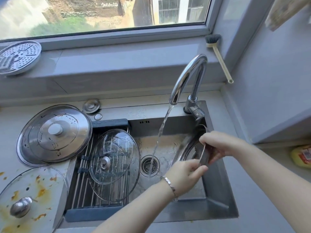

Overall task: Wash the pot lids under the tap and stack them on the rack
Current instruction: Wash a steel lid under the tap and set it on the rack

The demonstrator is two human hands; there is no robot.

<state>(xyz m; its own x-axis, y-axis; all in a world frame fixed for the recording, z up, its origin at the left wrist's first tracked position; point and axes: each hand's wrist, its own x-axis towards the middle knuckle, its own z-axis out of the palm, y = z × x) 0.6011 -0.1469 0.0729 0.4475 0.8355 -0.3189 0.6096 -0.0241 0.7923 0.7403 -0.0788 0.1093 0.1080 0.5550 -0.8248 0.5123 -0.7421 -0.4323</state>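
Note:
Both hands hold one steel pot lid (190, 147) tilted on edge inside the sink (217, 204), to the right of the water stream. My right hand (217, 145) grips its upper rim; my left hand (185, 172) pinches the lower rim. The tap (186, 76) runs, and its water falls past the lid onto the drain (149, 163). A clear glass lid (114, 163) lies on the roll-up rack (84, 184) over the sink's left part. On the counter left sit a large steel lid (53, 133) and a stained glass lid (32, 197).
A perforated steamer plate (18, 57) rests on the windowsill. A dish brush (218, 56) leans in the window corner. A yellow bottle (301, 155) lies on the counter at right. A small round cap (91, 105) sits behind the sink.

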